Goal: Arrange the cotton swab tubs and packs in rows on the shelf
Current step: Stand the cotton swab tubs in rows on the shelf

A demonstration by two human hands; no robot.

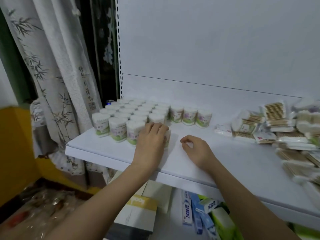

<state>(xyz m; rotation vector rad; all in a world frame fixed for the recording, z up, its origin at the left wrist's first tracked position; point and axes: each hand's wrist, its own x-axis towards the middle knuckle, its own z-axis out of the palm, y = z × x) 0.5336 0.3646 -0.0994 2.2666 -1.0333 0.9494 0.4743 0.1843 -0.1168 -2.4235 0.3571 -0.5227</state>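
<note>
Beside the tubs (pixel 133 116), loose swab packs (pixel 277 129) crowd the shelf (pixel 199 163).

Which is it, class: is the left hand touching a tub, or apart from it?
Touching. The head view shows the left hand laid over the front-row tub, fingers curled across its top with no gap.

- The left hand (pixel 150 139) hides most of one tub (pixel 167 137).
- The heap of packs (pixel 294 135) runs off the right edge, blurred.
- Tub labels are too blurred to read.
</note>
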